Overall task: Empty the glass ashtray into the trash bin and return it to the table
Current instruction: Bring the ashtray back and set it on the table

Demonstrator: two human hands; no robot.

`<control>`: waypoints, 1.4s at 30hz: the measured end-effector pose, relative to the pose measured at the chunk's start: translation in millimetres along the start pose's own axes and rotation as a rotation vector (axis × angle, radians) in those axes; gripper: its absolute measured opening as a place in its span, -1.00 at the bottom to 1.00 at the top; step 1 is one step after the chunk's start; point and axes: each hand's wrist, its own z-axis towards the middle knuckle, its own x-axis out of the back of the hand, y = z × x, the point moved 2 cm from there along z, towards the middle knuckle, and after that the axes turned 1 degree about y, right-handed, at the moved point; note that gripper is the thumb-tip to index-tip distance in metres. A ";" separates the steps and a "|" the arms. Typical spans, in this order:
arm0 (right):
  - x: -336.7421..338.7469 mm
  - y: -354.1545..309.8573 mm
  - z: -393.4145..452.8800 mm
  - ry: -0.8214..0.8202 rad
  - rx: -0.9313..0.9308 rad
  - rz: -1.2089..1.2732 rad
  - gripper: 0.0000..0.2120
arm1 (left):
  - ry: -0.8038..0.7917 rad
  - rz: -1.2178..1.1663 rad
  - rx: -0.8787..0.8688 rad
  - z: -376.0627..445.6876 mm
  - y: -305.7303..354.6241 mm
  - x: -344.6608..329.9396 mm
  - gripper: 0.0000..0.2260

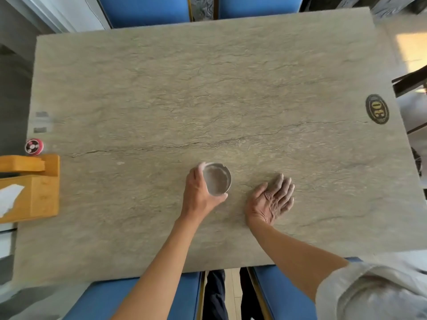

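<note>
A round clear glass ashtray (218,179) sits on the beige stone-look table (208,93), near the front middle. My left hand (199,192) wraps around its left and near side, thumb and fingers on the rim. Whether the ashtray rests on the table or is just off it I cannot tell. Its inside looks pale and blurred. My right hand (271,199) lies open a little to the right of the ashtray, fingers spread, apart from it. No trash bin is in view.
A wooden tissue box (34,197) stands at the table's left edge, with a small red round object (34,146) behind it. An oval number plaque (377,112) lies at the right. Blue chairs (143,10) stand at the far side and others (111,301) at the near side.
</note>
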 end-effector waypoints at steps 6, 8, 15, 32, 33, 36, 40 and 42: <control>-6.8 2.1 1.8 0.051 -0.014 -0.043 -0.40 | 0.065 0.030 -0.037 41.3 3.0 -6.3 -0.02; -7.6 1.9 2.0 0.051 -0.015 -0.055 -0.40 | 0.077 0.031 -0.030 53.1 3.7 -9.2 -0.02; -5.8 0.2 1.4 0.046 -0.025 -0.074 -0.41 | 0.117 0.065 -0.045 84.6 5.4 -21.7 -0.01; -5.6 -0.6 0.7 0.054 -0.031 -0.074 -0.40 | 0.348 -0.161 0.096 88.1 13.1 -36.4 -0.11; -6.2 -0.2 0.6 0.052 -0.032 -0.074 -0.40 | 0.356 -0.160 0.098 90.8 13.3 -35.9 -0.12; -6.3 0.1 1.6 0.052 -0.027 -0.075 -0.40 | 0.370 -0.144 0.094 103.2 15.0 -32.2 -0.14; -4.9 -1.0 1.2 0.049 -0.030 -0.065 -0.40 | 0.377 -0.137 0.098 122.8 19.6 -26.7 -0.14; -4.5 -0.8 1.3 0.046 -0.030 -0.064 -0.41 | 0.377 -0.130 0.096 131.9 21.8 -25.7 -0.13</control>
